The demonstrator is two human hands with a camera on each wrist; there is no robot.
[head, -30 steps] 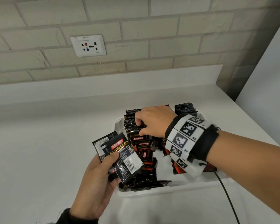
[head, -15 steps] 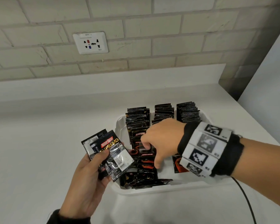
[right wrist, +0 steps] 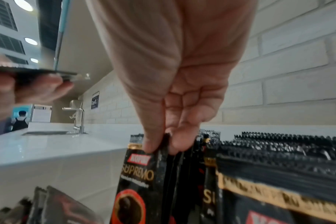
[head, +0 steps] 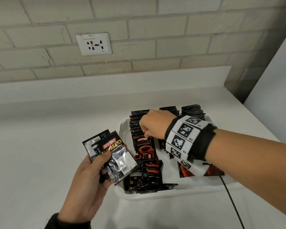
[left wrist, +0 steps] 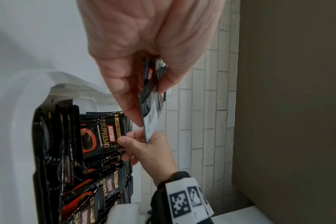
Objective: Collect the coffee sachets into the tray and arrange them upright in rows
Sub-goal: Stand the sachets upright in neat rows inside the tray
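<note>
My right hand (head: 153,124) pinched the top of an upright black foil coffee sachet (head: 144,145) in the left row of the white plastic tray (head: 157,195). My left hand (head: 89,176) gripped a fan of black sachets (head: 113,156) beside the tray's left edge, above the white surface (head: 40,146).

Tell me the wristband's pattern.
White wristband with black square marker codes on a black strap; clearest in head view.

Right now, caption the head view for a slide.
Right hand seats an upright sachet in the tray; left hand holds spares.
</note>
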